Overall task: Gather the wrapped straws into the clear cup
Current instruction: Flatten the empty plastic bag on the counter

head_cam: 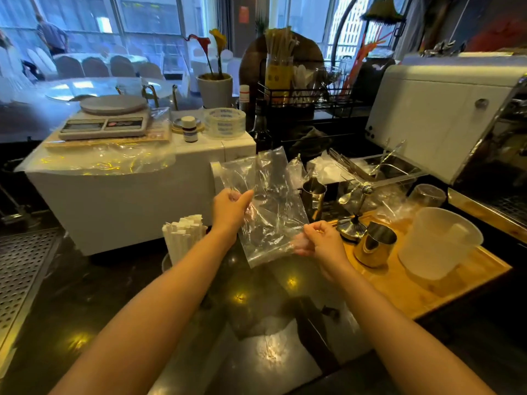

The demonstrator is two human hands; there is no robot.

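Wrapped straws (184, 238) are standing upright as a tight white bundle at ~9 o'clock from the hands, just left of the left forearm; the clear cup (166, 262) under them is mostly hidden, only a bit of rim/wall shows at the bundle's base, so can't confirm 100% they're all seated in it, but upright + bunched suggests they are. Judging from that, gather step looks done or nearly so. Both hands are now on an empty clear plastic bag (266, 206), prob the straws' packaging: left hand (231, 208) pinches the bag's left edge at ~10 o'clock, right hand (319, 238) pinches the lower right corner at ~4 o'clock, hands apart, each closed on film, bag stretched diagonally between them above the dark countertop (271, 323). Held spread like that likely to check nothing's left inside, or to flatten/fold it before binning. No straws visible inside, tho film is glary so not certain. Further out: steel cup (375, 243) and translucent measuring jug (439, 242) sit on a wooden tray (413, 292) at 3 o'clock, near the right hand, so snag risk if the bag swings that way. White box unit (137, 201) w/ kitchen scale (105, 121) on top at 11 o'clock, well apart. Next move, my guess: drop or stash the bag, then confirm the bundle sits stable in the cup.
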